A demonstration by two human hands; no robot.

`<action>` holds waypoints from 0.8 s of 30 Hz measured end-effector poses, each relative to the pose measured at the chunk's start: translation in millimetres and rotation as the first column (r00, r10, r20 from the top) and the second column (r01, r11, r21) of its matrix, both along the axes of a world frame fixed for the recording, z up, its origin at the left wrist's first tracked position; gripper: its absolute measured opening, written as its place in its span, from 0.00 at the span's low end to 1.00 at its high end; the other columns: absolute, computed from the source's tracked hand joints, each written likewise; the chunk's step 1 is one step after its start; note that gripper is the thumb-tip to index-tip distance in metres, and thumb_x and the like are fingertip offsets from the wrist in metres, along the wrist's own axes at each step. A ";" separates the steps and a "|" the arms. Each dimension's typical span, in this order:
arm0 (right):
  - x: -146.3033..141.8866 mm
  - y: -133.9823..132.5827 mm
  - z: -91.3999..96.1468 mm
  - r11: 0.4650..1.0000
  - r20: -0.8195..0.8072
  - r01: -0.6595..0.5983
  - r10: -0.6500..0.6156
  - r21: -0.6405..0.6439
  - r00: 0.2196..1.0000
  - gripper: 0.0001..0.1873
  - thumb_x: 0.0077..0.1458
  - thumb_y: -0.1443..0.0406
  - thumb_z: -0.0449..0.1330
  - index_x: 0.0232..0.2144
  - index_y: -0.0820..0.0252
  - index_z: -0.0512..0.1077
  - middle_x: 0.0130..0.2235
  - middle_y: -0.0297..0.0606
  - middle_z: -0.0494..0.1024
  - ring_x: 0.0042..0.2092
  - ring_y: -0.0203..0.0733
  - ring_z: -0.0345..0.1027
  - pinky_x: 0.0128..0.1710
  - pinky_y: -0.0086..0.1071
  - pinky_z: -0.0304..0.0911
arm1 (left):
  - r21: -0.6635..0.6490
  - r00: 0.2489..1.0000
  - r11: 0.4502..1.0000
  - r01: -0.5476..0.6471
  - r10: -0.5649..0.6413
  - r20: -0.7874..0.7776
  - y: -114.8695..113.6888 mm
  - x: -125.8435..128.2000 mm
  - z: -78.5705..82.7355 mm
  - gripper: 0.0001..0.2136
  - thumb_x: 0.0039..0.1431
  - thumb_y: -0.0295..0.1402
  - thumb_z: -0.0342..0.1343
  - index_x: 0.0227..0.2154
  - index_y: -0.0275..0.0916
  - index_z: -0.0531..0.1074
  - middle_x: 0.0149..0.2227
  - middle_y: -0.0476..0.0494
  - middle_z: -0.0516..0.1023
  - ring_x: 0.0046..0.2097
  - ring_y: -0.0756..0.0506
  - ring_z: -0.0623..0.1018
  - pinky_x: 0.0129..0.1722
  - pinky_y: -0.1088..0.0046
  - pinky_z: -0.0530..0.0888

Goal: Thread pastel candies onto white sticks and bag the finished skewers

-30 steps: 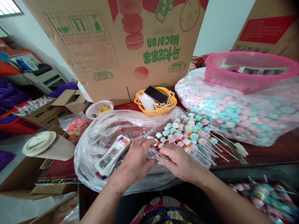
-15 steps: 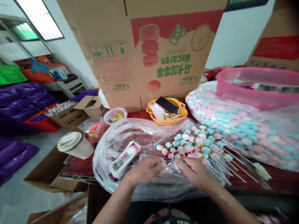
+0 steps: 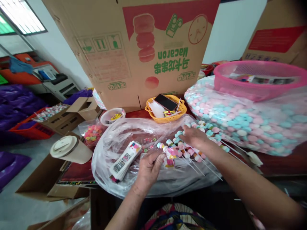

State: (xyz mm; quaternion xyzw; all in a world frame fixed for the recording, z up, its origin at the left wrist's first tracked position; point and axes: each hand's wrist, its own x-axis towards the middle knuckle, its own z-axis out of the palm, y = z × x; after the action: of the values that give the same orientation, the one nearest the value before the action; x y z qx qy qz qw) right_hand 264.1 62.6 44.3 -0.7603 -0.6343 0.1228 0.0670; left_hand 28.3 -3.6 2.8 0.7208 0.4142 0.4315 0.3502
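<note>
My left hand (image 3: 150, 167) is closed, thumb against fingers, on the edge of a small clear wrapper (image 3: 171, 154) with pink and yellow print. To its right, my right hand (image 3: 196, 138) reaches over a pile of candy skewers (image 3: 178, 148), pastel round pieces on white sticks. Its fingers are curled around pieces at the pile's far side; the fingertips are partly hidden. A stack of printed wrappers (image 3: 126, 161) lies left of my left hand on a crumpled clear plastic sheet (image 3: 105, 153). Small colourful bits (image 3: 148, 140) are scattered just beyond it.
A yellow basket (image 3: 165, 120) holding a phone (image 3: 166, 102) stands before a tall cardboard box (image 3: 141, 73). On the right, a pink basket (image 3: 259, 91) sits on a big bag of pastel candies (image 3: 244, 124). A lidded cup (image 3: 72, 150) and white bowl (image 3: 112, 117) are at left.
Both hands were together on the wrapper; my right hand has left it and moved up and right onto the candy skewers. My left hand keeps the wrapper. The view has shifted slightly.
</note>
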 end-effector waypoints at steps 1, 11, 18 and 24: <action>6.2 2.2 -2.2 0.999 -0.011 -0.023 0.023 -0.034 1.000 0.15 0.50 0.65 0.57 0.42 0.63 0.71 0.33 0.45 0.77 0.35 0.47 0.70 0.31 0.33 0.59 | 0.015 1.000 1.000 -0.003 0.002 0.008 0.2 -2.8 2.6 0.12 0.62 0.37 0.50 0.29 0.38 0.74 0.27 0.47 0.75 0.32 0.49 0.73 0.37 0.72 0.70; 60.0 -110.7 7.7 0.802 -0.172 -0.242 0.390 0.547 0.905 0.18 0.58 0.63 0.53 0.51 0.54 0.69 0.41 0.38 0.80 0.39 0.42 0.75 0.38 0.34 0.69 | 0.027 1.000 1.000 0.015 -0.015 0.020 6.4 -6.4 18.7 0.15 0.62 0.38 0.49 0.21 0.38 0.69 0.23 0.48 0.72 0.29 0.49 0.70 0.37 0.71 0.70; 46.4 -122.3 27.1 0.549 0.243 -0.549 0.531 0.630 0.811 0.15 0.57 0.74 0.53 0.45 0.60 0.70 0.40 0.43 0.80 0.41 0.42 0.74 0.41 0.33 0.68 | 0.015 0.998 0.998 0.055 -0.054 -0.043 5.1 2.9 25.4 0.16 0.62 0.37 0.49 0.21 0.38 0.70 0.23 0.48 0.72 0.30 0.50 0.71 0.37 0.72 0.69; 54.5 -123.1 33.4 0.434 0.464 -0.698 0.532 0.570 0.709 0.16 0.53 0.77 0.50 0.40 0.60 0.71 0.35 0.44 0.80 0.36 0.44 0.74 0.38 0.37 0.67 | -0.081 0.981 0.985 0.154 -0.162 -0.103 0.3 -3.9 30.5 0.16 0.63 0.38 0.48 0.21 0.36 0.68 0.22 0.50 0.69 0.27 0.51 0.68 0.31 0.76 0.66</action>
State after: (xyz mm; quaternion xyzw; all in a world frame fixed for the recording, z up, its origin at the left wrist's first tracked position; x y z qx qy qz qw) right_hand 318.5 -60.4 77.7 -0.3936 -0.8657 -0.1991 0.2365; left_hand 24.4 -3.2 33.3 0.7609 0.3894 0.3469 0.3861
